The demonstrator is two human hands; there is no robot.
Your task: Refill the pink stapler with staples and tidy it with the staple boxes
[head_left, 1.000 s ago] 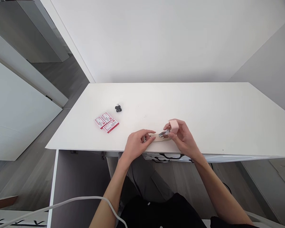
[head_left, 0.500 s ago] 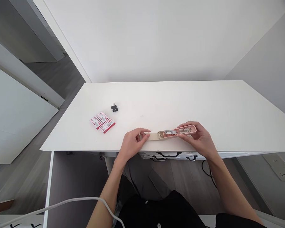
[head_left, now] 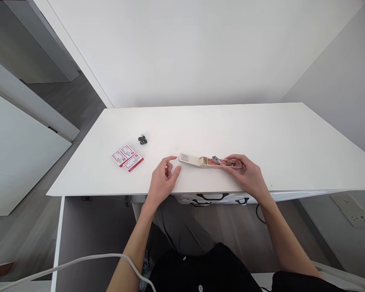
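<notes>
A pink and cream stapler (head_left: 197,161) lies folded out lengthwise near the front of the white desktop. Its pink part, to the right, shows metal pieces inside, one of them tilted upward. My right hand (head_left: 246,174) grips that pink end between thumb and fingers. Just left of the cream end is my left hand (head_left: 163,178), its thumb and forefinger apart and nothing between them. Farther left lie red-and-white printed cards (head_left: 127,158) and a small black clip-like object (head_left: 142,139).
The white desktop (head_left: 255,125) meets a wall at the back. Drawers with black handles (head_left: 213,197) are under its front edge. A white cable (head_left: 88,257) crosses over my left forearm at lower left. A wall socket (head_left: 357,217) is at right.
My left hand has let go of the cream end and moved slightly left. The stapler has shifted up and turned a little in my right hand, and its metal piece now tilts upward.
</notes>
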